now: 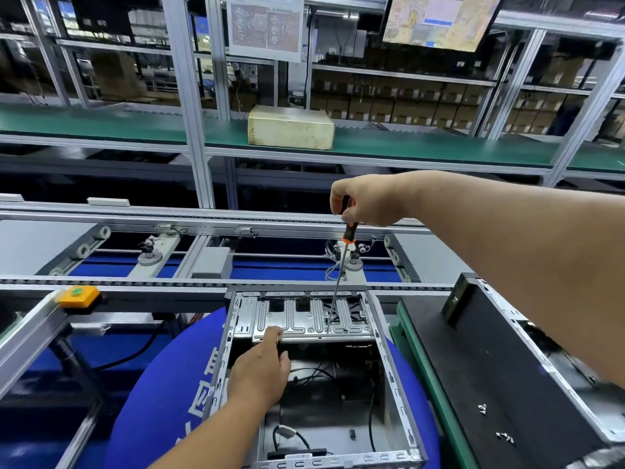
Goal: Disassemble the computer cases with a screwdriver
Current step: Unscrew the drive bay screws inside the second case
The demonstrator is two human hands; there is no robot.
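Two hands work over an open computer case [389, 374] at lower centre of the frame, where it sits on a round blue mat [159, 401]. My right hand [367, 199] curls round the black-and-orange handle of a screwdriver [340, 275], held nearly upright, its tip down on the silver drive bracket [304, 319] at the case's far end. My left hand [260, 370] rests an extended finger on the bracket's near edge, holding nothing. Black cables lie inside the case. At right, a black side panel [490, 367] lies on a green-edged bench with loose screws [482, 408] on it. A yellow button box [79, 296] sits at left on the conveyor frame; a beige box [291, 127] stands on the green shelf at upper centre.
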